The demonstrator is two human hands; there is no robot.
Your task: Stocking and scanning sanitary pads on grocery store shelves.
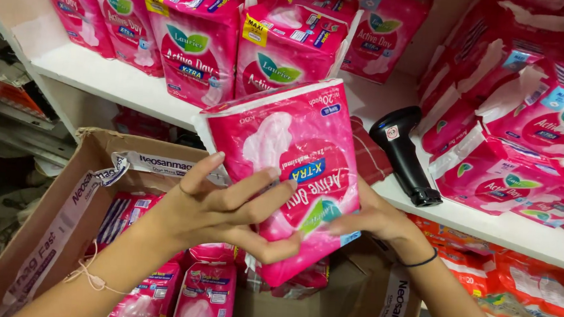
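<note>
White shelf [112,77]: back rows filled by pink packs [200,47]; a bare strip along the front edge. Black handheld scanner [405,154] stands on the shelf, blocking its middle. Cardboard box [60,209] below: open top, packs stacked inside, gap at right.

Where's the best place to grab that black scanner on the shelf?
Take the scanner by its long handle, coming from the front of the shelf. It leans with its head up toward the back, its base at the shelf edge, pink packs close on its right.
</note>
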